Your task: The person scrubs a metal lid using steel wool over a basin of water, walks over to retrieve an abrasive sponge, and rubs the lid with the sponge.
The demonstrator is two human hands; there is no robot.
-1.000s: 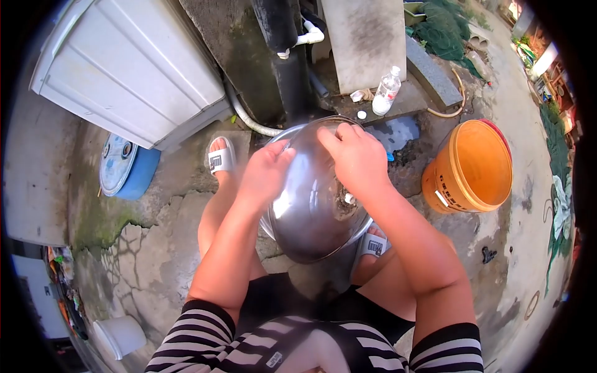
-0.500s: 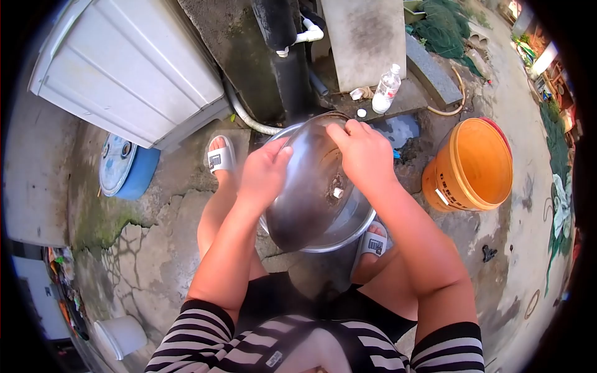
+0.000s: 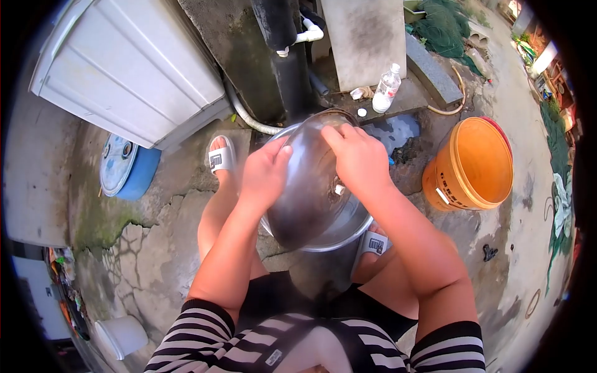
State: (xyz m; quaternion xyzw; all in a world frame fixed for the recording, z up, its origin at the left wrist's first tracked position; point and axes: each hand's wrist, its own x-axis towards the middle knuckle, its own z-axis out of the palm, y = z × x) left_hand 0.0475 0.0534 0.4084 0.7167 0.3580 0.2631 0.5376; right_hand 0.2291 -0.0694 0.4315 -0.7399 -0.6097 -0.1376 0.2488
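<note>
A dull metal pot lid [image 3: 305, 193] with a small white knob [image 3: 339, 189] is tilted steeply above a round metal basin [image 3: 357, 230] between my feet. My left hand [image 3: 264, 171] is closed around the lid's left edge, thumb on top. Against the knob side, near the upper rim, my right hand [image 3: 360, 155] presses with curled fingers. Whatever lies under those fingers is hidden. Part of the basin is covered by the lid and my hands.
An orange bucket [image 3: 457, 168] stands at right. Beyond the basin are a clear bottle [image 3: 387, 90] with white contents, a white cap [image 3: 362, 112] and a puddle [image 3: 398, 129]. At left sit a white bin [image 3: 134, 68], a blue drum [image 3: 134, 171] and a white bucket [image 3: 124, 336].
My right hand has shifted slightly left and down across the lid. The lid has turned a little in my left hand's hold, which stays in nearly the same place.
</note>
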